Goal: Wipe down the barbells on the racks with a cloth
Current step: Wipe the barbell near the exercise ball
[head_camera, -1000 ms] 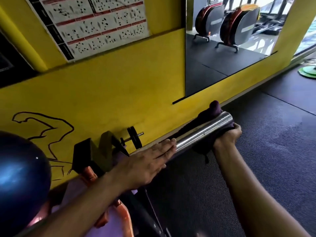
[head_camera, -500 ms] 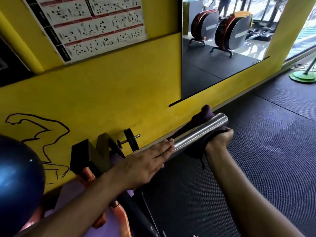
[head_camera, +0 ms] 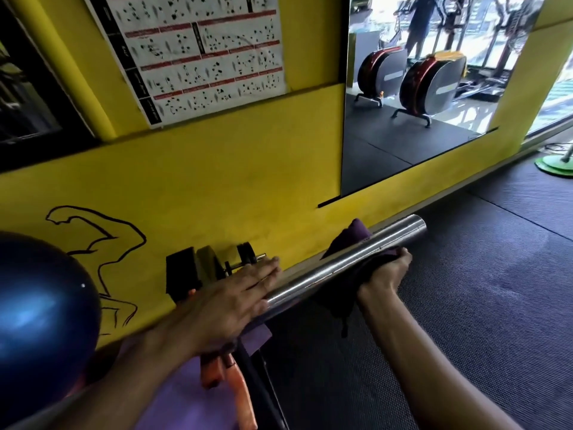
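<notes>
A shiny steel barbell sleeve (head_camera: pixel 390 237) runs from the lower middle up toward the right, its open end pointing at the wall base. A dark purple cloth (head_camera: pixel 350 237) wraps under and around the sleeve. My right hand (head_camera: pixel 386 279) grips the cloth from below, fingers curled round the sleeve. My left hand (head_camera: pixel 235 290) lies flat on the inner part of the sleeve with straight fingers pressing down. The rest of the bar is hidden under my left arm.
A yellow wall (head_camera: pixel 217 187) with an exercise poster (head_camera: pixel 198 54) and a mirror (head_camera: pixel 418 97) stands close behind the bar. A small dumbbell (head_camera: pixel 245 259) and dark blocks lie at the wall base. A blue ball (head_camera: pixel 40 311) sits at left. Black rubber matting (head_camera: pixel 465 321) covers the floor.
My right hand with the cloth has slid inward along the sleeve, away from its end, baring more steel at the tip. My left hand stays flat on the bar.
</notes>
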Motion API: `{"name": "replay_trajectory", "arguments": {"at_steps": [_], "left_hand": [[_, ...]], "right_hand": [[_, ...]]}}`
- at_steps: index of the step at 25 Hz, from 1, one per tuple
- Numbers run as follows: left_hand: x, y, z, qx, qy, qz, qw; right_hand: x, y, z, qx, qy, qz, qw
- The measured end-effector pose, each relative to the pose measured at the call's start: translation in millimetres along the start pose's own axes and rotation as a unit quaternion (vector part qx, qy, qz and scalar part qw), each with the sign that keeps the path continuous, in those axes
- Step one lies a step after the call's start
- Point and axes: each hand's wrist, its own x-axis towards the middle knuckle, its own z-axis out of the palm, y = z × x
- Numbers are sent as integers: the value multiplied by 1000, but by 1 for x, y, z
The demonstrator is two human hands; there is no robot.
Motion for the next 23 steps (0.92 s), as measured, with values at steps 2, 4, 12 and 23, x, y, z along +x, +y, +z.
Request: {"name": "replay_trajectory", "arguments": {"at_steps": [2,4,12,23], "left_hand": [[-30,0,-3,90,72,-12,993],[-43,-1,9,107,97,3,990],[-59,-14,18,102,119,-31,987],[-83,-32,20,37,99,-122,987]], "right_hand": [[-11,14,9,20,22,6,1000],[-27,45,10,3,28,25,999],[-36,39,15,12,70,-13,997],[-38,56,6,-56,78,-68,993]]}}
